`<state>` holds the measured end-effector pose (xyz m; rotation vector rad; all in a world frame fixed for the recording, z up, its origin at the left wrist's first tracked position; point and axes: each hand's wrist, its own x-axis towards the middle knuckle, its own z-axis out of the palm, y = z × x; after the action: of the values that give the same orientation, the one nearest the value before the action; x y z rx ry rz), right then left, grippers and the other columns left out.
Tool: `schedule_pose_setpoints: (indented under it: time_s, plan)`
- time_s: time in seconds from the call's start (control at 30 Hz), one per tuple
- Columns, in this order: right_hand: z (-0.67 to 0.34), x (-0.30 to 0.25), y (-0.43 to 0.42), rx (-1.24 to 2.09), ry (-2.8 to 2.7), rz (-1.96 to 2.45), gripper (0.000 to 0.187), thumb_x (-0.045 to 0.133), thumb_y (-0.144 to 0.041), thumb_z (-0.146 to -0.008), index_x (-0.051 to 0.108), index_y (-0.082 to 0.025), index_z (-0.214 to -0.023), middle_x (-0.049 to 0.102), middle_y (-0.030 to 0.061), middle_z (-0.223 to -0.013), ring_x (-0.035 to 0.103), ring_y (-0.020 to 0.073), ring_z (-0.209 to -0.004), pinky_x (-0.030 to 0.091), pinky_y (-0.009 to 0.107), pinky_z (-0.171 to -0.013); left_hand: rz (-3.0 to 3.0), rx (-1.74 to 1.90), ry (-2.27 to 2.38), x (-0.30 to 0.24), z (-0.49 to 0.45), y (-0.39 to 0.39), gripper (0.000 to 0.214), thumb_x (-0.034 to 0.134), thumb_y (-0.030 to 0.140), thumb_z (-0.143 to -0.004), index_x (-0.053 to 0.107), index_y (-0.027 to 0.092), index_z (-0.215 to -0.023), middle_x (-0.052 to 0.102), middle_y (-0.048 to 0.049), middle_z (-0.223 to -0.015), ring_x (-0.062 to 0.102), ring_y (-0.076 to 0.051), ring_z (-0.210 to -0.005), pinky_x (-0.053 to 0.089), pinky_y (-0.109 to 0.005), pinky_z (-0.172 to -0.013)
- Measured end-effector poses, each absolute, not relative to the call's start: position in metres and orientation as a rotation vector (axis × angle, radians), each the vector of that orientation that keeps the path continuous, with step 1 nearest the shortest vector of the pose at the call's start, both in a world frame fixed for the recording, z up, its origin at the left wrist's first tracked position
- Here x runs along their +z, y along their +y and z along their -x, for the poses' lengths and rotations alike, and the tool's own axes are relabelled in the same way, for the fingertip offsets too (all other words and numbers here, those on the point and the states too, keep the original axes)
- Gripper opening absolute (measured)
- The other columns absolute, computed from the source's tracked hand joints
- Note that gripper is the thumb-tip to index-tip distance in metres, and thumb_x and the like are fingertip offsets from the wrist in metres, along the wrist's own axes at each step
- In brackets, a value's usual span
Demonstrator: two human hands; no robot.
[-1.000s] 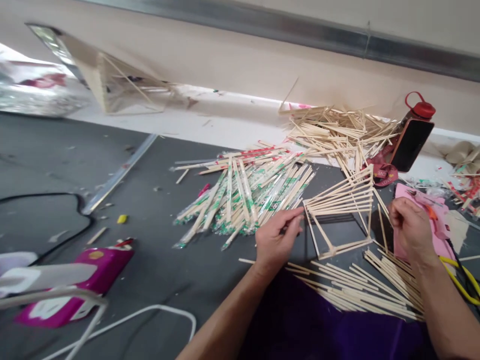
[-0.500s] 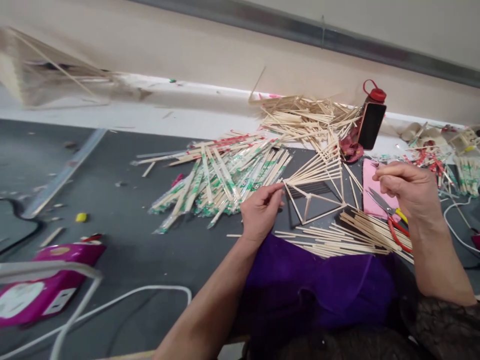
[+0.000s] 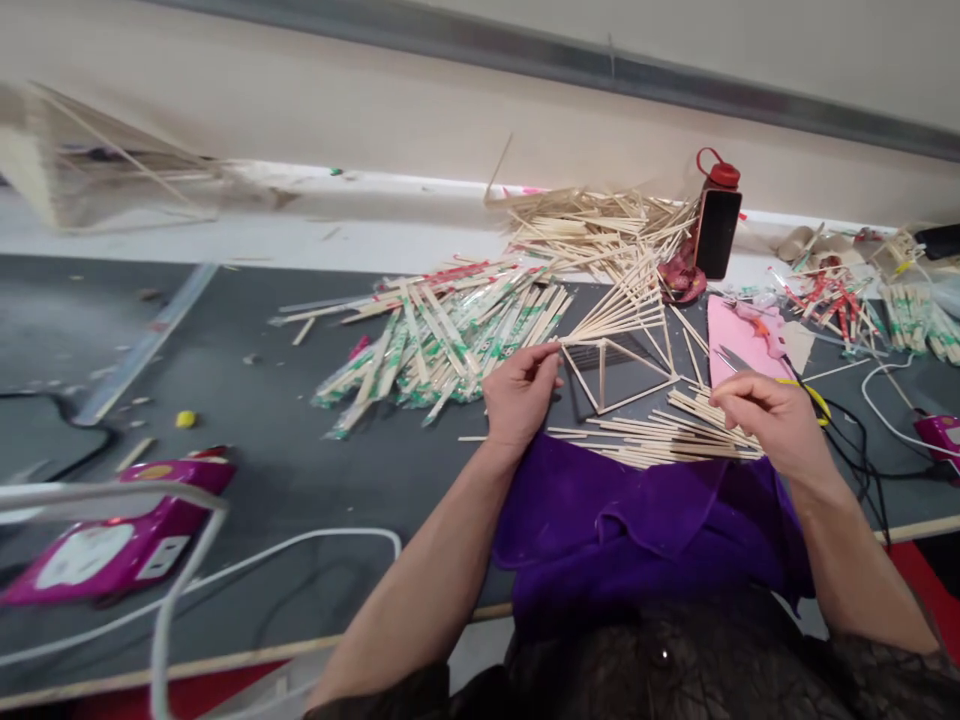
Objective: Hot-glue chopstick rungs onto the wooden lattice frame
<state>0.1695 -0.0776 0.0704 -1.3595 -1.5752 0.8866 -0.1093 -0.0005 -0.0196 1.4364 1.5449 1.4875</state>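
Observation:
My left hand [image 3: 521,398] is closed, thumb and forefinger pinching the left corner of a frame built from wooden chopsticks [image 3: 637,393]. The frame stands on the grey table, with a fan of sticks slanting up from that corner. My right hand [image 3: 776,418] hovers at the right end of a row of loose chopsticks [image 3: 630,440], its fingertips pinched together; whether anything is between them I cannot make out. Just behind its fingers lie scissors [image 3: 731,360], partly hidden by the hand, near a pink cloth [image 3: 742,338].
Wrapped chopsticks [image 3: 442,345] lie left of the frame, a bare stick pile [image 3: 600,225] behind it. A phone [image 3: 718,235] leans on a red-capped bottle [image 3: 724,174]. A magenta power strip [image 3: 142,535] and white cable sit at left; a purple cloth [image 3: 645,520] covers the near edge.
My right hand has come down and toward the left, from above the pink cloth to the loose chopsticks. My left hand stays pinched at the frame's corner. The view has shifted slightly.

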Motion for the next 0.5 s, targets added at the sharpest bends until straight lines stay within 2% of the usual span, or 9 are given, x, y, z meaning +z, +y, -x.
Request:
schedule_pose_setpoints:
  time_s: [0.1, 0.27, 0.43, 0.5]
  plan:
    - [-0.169, 0.062, -0.086, 0.965, -1.625, 1.364, 0.010, 0.061, -0.026, -0.079, 0.068, -0.019, -0.075, 0.065, 0.0013, -0.075, 0.054, 0.0130, -0.064, 0.040, 0.025, -0.058, -1.422, 1.493, 1.546, -0.020, 0.109, 0.000, 0.029, 0.058, 0.034, -0.079, 0.072, 0.017, -0.097, 0.071, -0.0022, -0.077, 0.064, -0.010, -0.052, 0.052, -0.021, -0.053]
    - [-0.163, 0.042, -0.083, 1.107, -1.588, 1.470, 0.015, 0.053, -0.029, -0.085, 0.059, -0.020, -0.076, 0.056, -0.0039, -0.057, 0.047, 0.0102, -0.051, 0.034, 0.023, -0.050, -1.397, 1.499, 1.556, -0.022, 0.110, 0.002, 0.028, 0.058, 0.034, -0.080, 0.072, 0.017, -0.098, 0.072, -0.0018, -0.076, 0.065, -0.010, -0.052, 0.052, -0.021, -0.053]
    - [-0.157, 0.024, -0.074, 1.082, -1.637, 1.503, 0.031, 0.044, -0.027, -0.088, 0.046, -0.021, -0.058, 0.046, -0.0043, -0.046, 0.043, 0.0104, -0.046, 0.035, 0.025, -0.051, -1.380, 1.495, 1.567, -0.023, 0.113, 0.002, 0.027, 0.059, 0.033, -0.080, 0.072, 0.017, -0.097, 0.072, -0.0016, -0.076, 0.064, -0.009, -0.051, 0.052, -0.020, -0.052]
    - [-0.156, 0.022, -0.071, 1.058, -1.640, 1.522, 0.033, 0.047, -0.029, -0.088, 0.048, -0.021, -0.057, 0.047, -0.0036, -0.048, 0.045, 0.0110, -0.048, 0.035, 0.025, -0.052, -1.373, 1.492, 1.564, -0.022, 0.113, 0.001, 0.028, 0.059, 0.033, -0.080, 0.072, 0.017, -0.098, 0.072, -0.0019, -0.077, 0.064, -0.009, -0.052, 0.052, -0.020, -0.053]
